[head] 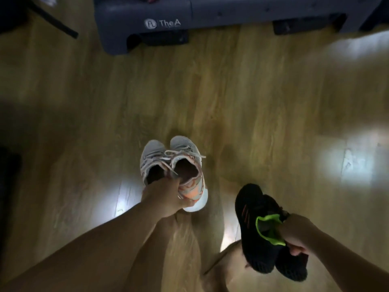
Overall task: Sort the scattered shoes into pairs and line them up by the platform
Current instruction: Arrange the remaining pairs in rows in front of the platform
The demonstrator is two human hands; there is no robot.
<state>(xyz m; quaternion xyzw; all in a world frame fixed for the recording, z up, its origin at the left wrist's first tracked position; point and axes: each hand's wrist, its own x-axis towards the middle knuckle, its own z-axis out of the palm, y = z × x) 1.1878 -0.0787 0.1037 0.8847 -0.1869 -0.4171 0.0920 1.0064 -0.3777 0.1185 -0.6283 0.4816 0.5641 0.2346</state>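
My left hand (164, 197) grips a pair of grey-white sneakers (179, 157) with orange heels and loose laces, fingers hooked into their openings, toes pointing away from me. My right hand (294, 234) holds a pair of black sneakers (252, 209) with a bright green lining, pinched together at the collars, toes pointing up-left. Both pairs hang above the wooden floor. The dark grey platform (210, 9) with white lettering stands at the top of the view, well ahead of both hands.
Wooden floor (231, 91) with bright light patches lies between me and the platform. A dark slanted bar (54, 20) sits at the upper left. A dark object (8, 175) is at the left edge. My bare legs show at the bottom.
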